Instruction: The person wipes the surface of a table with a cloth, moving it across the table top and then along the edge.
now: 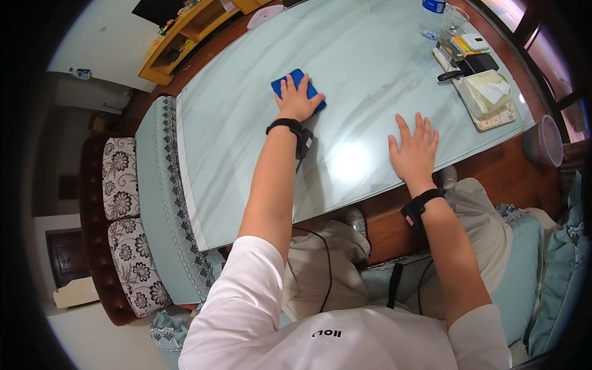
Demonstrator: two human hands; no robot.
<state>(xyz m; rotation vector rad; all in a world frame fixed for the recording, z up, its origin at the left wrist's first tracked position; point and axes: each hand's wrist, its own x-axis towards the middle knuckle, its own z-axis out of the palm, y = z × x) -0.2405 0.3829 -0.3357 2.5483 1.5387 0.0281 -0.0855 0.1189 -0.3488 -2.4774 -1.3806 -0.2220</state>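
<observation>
My left hand [296, 102] lies flat on a folded blue cloth [295, 76], its fingers spread over it. The cloth rests on the glossy, pale marble-patterned tabletop [234, 135], left of the table's middle. My right hand [414, 151] is palm down near the table's front edge, fingers stretched apart, with nothing in it. Each wrist wears a black strap; the left one carries a small black device [304, 143].
At the right end a tray [496, 117] bears a tissue pack [487, 92], a black box and small packages. A water bottle [431, 21] and a clear glass [456, 21] stand beyond it. A bin [544, 142] is off the right corner; a sofa [148, 203] adjoins the left edge.
</observation>
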